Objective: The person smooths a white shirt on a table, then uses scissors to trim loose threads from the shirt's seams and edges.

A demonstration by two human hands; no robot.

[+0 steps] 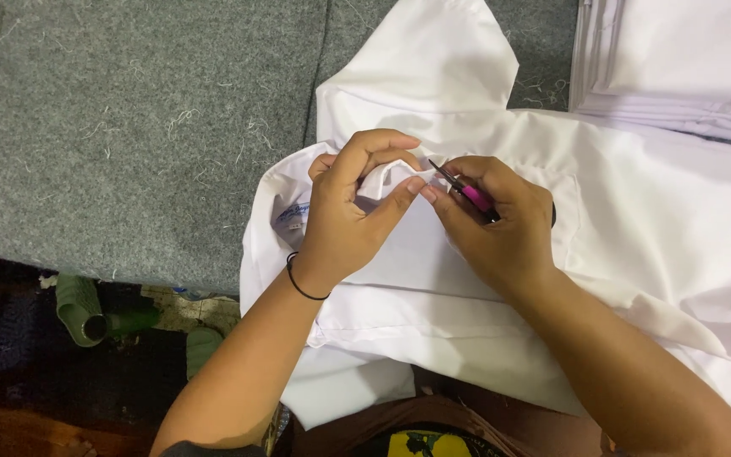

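The left hand (344,211) is closed in a pinch: thumb and forefinger squeeze a raised fold of the white shirt (636,220) between them, the other fingers curled over the top of the fold. A thin black band circles that wrist. The right hand (492,220) sits just beside it, fingertips nearly touching the left thumb, and is curled shut around a small snipper (465,189) with a pink handle; its dark tip points toward the pinched fold and lies right at it. Whether the blades are open or closed I cannot tell.

The shirt lies spread under both hands on the grey felt desk (129,127), its collar just left of the left hand, with a small sewn label (292,213) showing there. A chest pocket lies under and just right of the right hand. The shirt's lower edge hangs over the near edge of the desk toward the person.

Well beyond the right hand, at the far right, is a stack of folded white cloth (678,68). Loose thread scraps dot the felt to the left of the left hand.
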